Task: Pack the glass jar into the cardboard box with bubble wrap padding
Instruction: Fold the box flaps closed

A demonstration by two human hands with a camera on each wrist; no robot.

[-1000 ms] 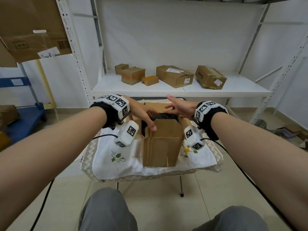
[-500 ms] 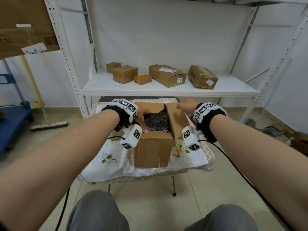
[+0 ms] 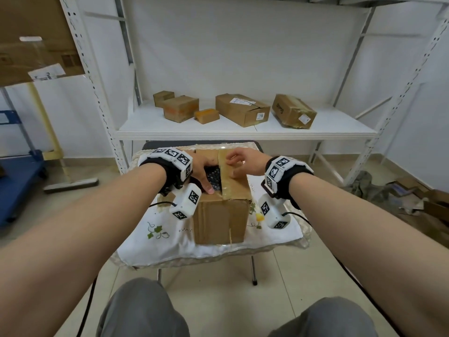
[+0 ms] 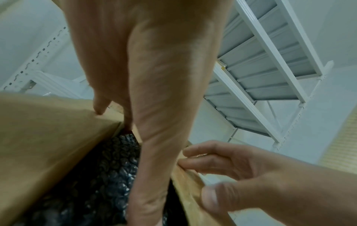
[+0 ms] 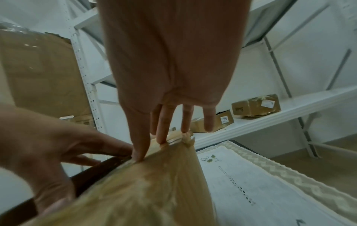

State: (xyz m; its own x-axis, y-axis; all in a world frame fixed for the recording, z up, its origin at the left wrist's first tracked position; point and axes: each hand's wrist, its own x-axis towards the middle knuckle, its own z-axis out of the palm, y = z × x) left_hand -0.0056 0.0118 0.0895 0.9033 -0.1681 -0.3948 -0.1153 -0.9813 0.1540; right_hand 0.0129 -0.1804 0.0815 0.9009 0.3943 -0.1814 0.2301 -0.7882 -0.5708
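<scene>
The cardboard box [image 3: 221, 215] stands on a small cloth-covered table. Dark bubble wrap [image 3: 213, 176] [image 4: 108, 175] shows through a narrow gap in its top. The jar is hidden. My right hand [image 3: 243, 159] [image 4: 241, 165] presses the taped right flap [image 3: 233, 183] [image 5: 154, 183] down with near-straight fingertips. My left hand [image 3: 202, 169] [image 5: 38, 137] reaches over the gap with its thumb on the box's near edge. Its fingers touch the top edge of the left flap [image 4: 48, 130], which still stands raised.
A white embroidered cloth [image 3: 170, 239] covers the table. Behind it a white metal shelf [image 3: 243, 132] carries several cardboard boxes [image 3: 243, 109]. A blue cart [image 3: 17, 186] stands at the left, and cardboard scraps [image 3: 413, 198] lie on the floor at the right. My knees [image 3: 141, 310] are below.
The near flap went down first. The right flap has since come down over the right half, so the bubble wrap gap is narrower. Both hands moved in over the box top.
</scene>
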